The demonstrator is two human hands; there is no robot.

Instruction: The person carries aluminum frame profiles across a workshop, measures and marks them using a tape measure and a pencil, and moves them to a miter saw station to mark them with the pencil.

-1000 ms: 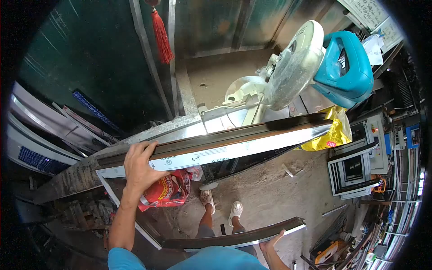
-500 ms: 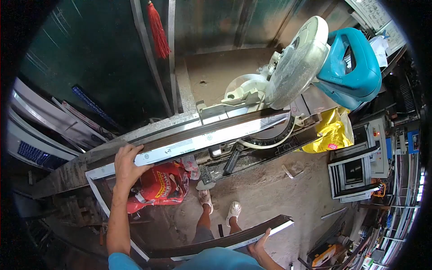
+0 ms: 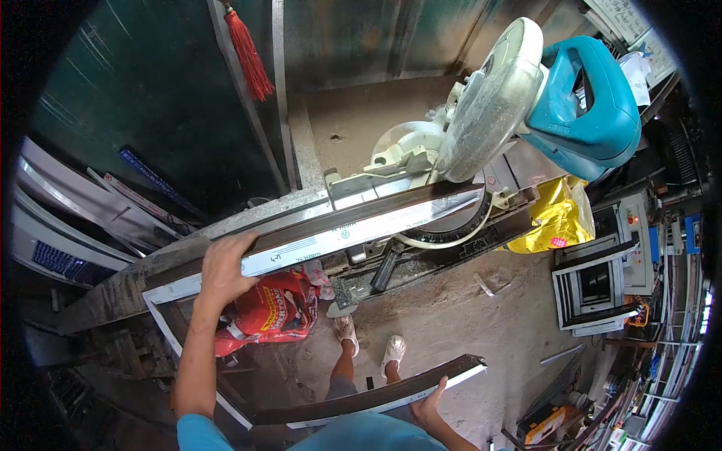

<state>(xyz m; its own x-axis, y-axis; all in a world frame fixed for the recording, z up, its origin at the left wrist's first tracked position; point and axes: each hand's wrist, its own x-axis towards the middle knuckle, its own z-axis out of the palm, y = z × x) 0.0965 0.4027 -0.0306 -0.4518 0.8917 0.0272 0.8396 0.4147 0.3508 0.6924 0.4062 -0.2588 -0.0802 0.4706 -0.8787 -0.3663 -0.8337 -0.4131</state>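
Note:
A three-sided frame of dark brown profile with white printed film spans the view. Its upper side (image 3: 338,231) lies across the bed of a miter saw (image 3: 492,98), the end near the round blade guard. My left hand (image 3: 226,272) is closed around this upper side, left of the saw, with the fingertips partly hidden. The lower side (image 3: 331,413) of the same frame runs just in front of my body. Near its free right end, my right hand (image 3: 430,406) grips it from below, thumb on the filmed face. At the left, a short filmed side joins both.
The saw's teal handle (image 3: 587,120) stands raised at upper right. A red bag (image 3: 278,312) lies under the frame, and a gold foil bag (image 3: 556,218) sits beside the saw. Small window frames (image 3: 594,289) and long profiles are stacked at right. A red tassel (image 3: 250,60) hangs above.
My left hand has shifted slightly right along the upper side. The frame stays nearly in place on the saw, and my right hand keeps its grip. The view has moved a little.

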